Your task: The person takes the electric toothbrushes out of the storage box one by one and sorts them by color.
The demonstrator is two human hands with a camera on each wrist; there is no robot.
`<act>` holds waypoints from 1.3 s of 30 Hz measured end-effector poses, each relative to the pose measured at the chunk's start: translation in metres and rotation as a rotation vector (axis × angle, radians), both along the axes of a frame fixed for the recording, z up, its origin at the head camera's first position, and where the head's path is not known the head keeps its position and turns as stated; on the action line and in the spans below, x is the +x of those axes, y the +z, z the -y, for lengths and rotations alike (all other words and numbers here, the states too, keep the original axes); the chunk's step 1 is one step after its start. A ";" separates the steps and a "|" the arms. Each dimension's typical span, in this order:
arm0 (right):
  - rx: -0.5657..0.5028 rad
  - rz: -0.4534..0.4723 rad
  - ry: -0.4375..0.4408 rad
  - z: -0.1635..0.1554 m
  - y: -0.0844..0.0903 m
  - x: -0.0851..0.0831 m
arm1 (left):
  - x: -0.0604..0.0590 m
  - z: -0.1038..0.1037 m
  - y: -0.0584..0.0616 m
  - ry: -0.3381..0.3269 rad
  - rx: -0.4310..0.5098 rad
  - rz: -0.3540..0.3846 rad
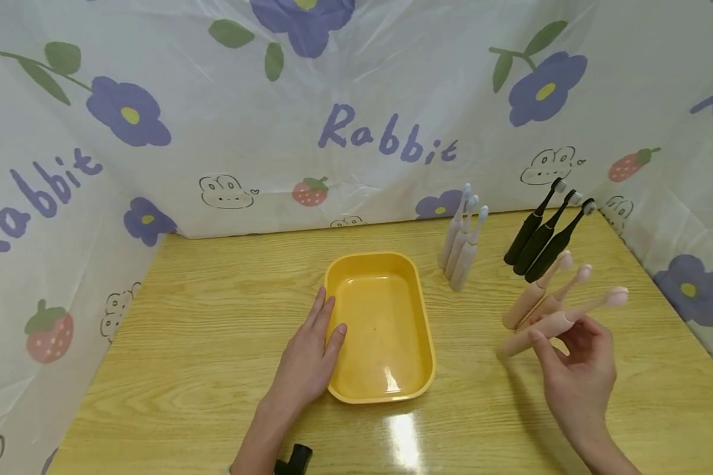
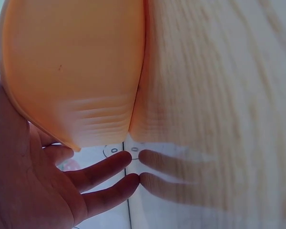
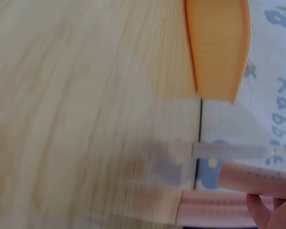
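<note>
Pink electric toothbrush (image 1: 561, 320), tilted with its bristle head toward the right of the frame, is pinched in the curled fingers of the right hand (image 1: 576, 369) at lower right, above the wooden table (image 1: 214, 316). Just behind it stand two more pink toothbrushes (image 1: 541, 293). At centre, the left hand (image 1: 309, 356) rests flat with straight fingers against the left rim of the yellow plastic tray (image 1: 424, 316).

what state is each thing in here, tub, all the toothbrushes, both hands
yellow plastic tub: upright on the wooden table, empty
pink electric toothbrush: lifted, tilted, pinched by the right hand
two other pink toothbrushes: standing, leaning
three white toothbrushes: standing together
three black toothbrushes: standing, leaning
left hand: flat, fingers straight, resting against the tub's left rim
right hand: grip on the pink toothbrush's handle
</note>
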State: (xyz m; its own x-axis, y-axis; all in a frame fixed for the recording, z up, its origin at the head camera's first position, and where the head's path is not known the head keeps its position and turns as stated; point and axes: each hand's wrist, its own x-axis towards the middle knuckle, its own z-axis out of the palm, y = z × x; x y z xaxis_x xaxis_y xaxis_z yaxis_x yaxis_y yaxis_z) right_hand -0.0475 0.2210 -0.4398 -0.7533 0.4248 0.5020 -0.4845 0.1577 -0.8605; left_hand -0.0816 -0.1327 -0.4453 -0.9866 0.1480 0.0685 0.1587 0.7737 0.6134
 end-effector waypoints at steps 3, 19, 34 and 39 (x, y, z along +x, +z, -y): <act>0.090 0.058 -0.146 -0.008 0.000 0.001 | 0.000 0.000 0.000 -0.002 -0.003 -0.002; 0.230 0.224 -0.275 -0.031 -0.010 -0.009 | 0.000 0.000 0.000 -0.002 0.000 -0.010; 0.268 0.309 -0.264 -0.034 -0.012 -0.016 | 0.000 0.000 -0.001 0.005 0.008 0.007; 0.298 0.322 -0.236 -0.034 -0.011 -0.016 | 0.000 0.000 -0.001 0.004 0.005 0.008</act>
